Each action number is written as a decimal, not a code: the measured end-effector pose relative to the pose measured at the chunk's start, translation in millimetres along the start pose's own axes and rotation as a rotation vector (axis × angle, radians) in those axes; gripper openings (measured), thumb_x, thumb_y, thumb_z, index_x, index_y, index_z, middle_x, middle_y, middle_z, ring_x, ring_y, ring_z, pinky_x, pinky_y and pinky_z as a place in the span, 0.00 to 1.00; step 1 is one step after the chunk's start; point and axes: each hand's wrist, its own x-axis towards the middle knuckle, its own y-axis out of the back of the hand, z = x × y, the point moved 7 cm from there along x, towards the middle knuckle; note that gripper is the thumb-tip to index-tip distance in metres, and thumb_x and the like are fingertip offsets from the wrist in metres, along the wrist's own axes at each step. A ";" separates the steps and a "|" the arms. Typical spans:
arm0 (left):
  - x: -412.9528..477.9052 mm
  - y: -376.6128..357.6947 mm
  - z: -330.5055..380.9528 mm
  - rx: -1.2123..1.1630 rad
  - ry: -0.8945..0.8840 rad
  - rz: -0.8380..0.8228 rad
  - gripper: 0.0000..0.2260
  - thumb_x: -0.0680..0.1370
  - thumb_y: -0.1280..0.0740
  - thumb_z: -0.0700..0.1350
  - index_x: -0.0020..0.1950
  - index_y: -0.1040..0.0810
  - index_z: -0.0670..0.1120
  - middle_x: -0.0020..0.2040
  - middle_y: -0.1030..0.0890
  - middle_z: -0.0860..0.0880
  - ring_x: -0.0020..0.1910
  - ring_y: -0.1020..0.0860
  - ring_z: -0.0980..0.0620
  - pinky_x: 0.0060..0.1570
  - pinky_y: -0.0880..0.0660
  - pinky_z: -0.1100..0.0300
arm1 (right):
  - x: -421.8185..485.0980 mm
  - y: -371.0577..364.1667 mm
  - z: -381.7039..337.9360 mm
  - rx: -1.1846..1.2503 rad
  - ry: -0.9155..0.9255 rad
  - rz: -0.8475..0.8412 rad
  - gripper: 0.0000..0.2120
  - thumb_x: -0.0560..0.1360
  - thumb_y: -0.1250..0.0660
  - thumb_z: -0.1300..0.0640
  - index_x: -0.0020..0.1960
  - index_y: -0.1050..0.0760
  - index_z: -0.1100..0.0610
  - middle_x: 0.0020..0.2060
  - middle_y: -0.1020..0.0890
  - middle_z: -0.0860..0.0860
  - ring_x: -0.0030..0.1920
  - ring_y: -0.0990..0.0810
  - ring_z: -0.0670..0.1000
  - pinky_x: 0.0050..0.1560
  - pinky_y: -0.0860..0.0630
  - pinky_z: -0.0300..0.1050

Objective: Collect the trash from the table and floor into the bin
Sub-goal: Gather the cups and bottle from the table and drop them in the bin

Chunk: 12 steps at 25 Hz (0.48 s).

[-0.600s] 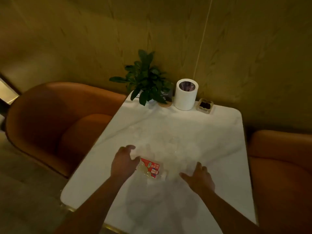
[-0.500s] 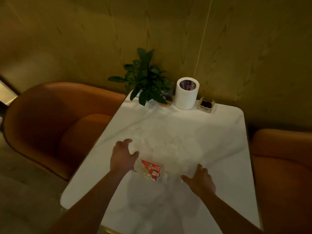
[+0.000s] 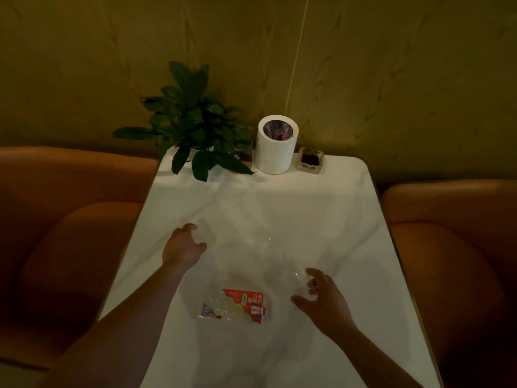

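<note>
Between your two sets of fingers, nearer the right hand, the red wrapper lies flat on the desk. Both hands, left hand included, hover half-curled and seemingly empty, gathering trash; next, pinch it and carry it to the white bin.

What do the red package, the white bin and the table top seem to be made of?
Red package: probably clear, glossy plastic film with a red printed label; glints and see-through bubbles suggest this.
White bin: smooth matte white wall, perhaps plastic or coated metal; a shiny purplish liner shows inside.
Table top: white with faint grey veins, looking like marble or an imitation; the dim light leaves it open.
</note>
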 end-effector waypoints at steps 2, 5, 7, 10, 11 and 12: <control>-11.7 12.6 -4.9 -0.274 -0.005 0.077 0.24 0.71 0.25 0.47 0.65 0.26 0.48 0.62 0.21 0.40 0.56 0.21 0.41 0.56 0.23 0.49 | -4.6 1.4 -22.0 0.079 0.023 -0.009 0.34 0.65 0.22 0.45 0.67 0.31 0.43 0.53 0.23 0.43 0.47 0.22 0.40 0.42 0.28 0.31; -53.7 13.6 -8.9 -1.128 0.121 -0.097 0.17 0.71 0.25 0.39 0.57 0.22 0.47 0.57 0.19 0.38 0.52 0.18 0.40 0.49 0.20 0.47 | -11.3 0.9 -55.5 0.484 -0.025 -0.075 0.28 0.66 0.21 0.50 0.63 0.27 0.47 0.49 0.17 0.48 0.48 0.17 0.45 0.48 0.21 0.39; -86.5 9.7 0.4 -1.413 0.155 -0.303 0.16 0.69 0.27 0.35 0.56 0.21 0.44 0.55 0.18 0.37 0.53 0.17 0.36 0.47 0.19 0.48 | -13.3 5.0 -80.6 0.810 -0.034 -0.077 0.24 0.69 0.23 0.54 0.62 0.26 0.53 0.49 0.14 0.51 0.51 0.15 0.48 0.54 0.20 0.45; -125.8 12.8 19.8 -1.580 0.101 -0.465 0.20 0.67 0.28 0.36 0.58 0.22 0.39 0.55 0.18 0.33 0.55 0.19 0.32 0.51 0.18 0.46 | -16.0 15.1 -119.7 1.035 0.014 -0.024 0.22 0.70 0.25 0.54 0.61 0.26 0.55 0.53 0.14 0.51 0.54 0.16 0.51 0.57 0.21 0.50; -134.3 14.0 26.1 -1.608 0.085 -0.493 0.22 0.66 0.28 0.36 0.59 0.24 0.38 0.56 0.19 0.32 0.57 0.20 0.31 0.54 0.20 0.45 | -18.3 15.4 -130.8 1.068 0.030 -0.026 0.24 0.68 0.25 0.53 0.61 0.26 0.56 0.54 0.14 0.52 0.55 0.16 0.51 0.58 0.21 0.51; -140.6 15.2 31.7 -1.628 0.072 -0.514 0.24 0.65 0.27 0.37 0.60 0.24 0.37 0.58 0.20 0.32 0.58 0.21 0.31 0.57 0.21 0.44 | -21.7 12.7 -139.5 1.081 0.042 -0.041 0.25 0.67 0.25 0.52 0.61 0.26 0.56 0.55 0.15 0.52 0.56 0.17 0.52 0.59 0.22 0.53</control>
